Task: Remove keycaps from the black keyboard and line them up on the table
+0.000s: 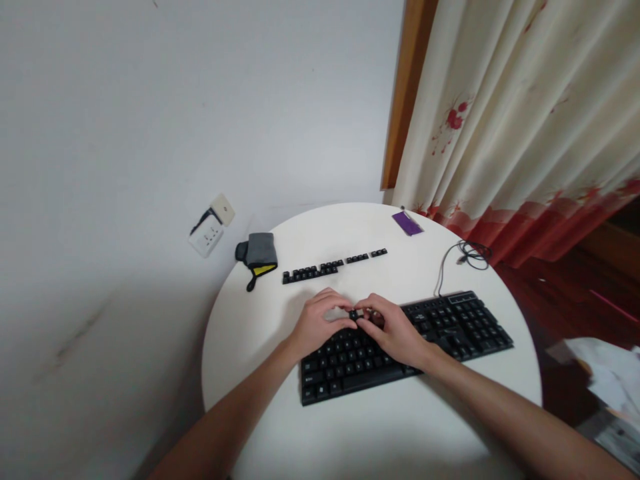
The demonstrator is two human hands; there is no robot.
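The small black plastic keycap (353, 313) is sitting just above the top rows of the black full-size computer keyboard (450, 327), near the middle of the round white table (380, 427). Open tabletop is lying on every side of it: a bare strip behind, up to the next objects, and a broad bare stretch in front, down to the near rim. The keycap is looking like a tiny dark square block, mostly hidden by fingertips, and its lettering is too small to read. The left hand (317, 323) and the right hand (395, 330) are meeting over it, thumbs and forefingers of both pinching in on the cap from either side, with wrists resting over the keys. Behind the hands a loose row of black keycaps (325, 269) is lying in a slanted line on the table. A grey fabric pouch with a yellow edge (257, 251) is sitting at the left rim, a flat purple card (407, 223) at the far rim, and the thin black keyboard cable (467, 255) is coiling near the right rim. A cream curtain with red flowers (525, 120) is hanging close beyond.
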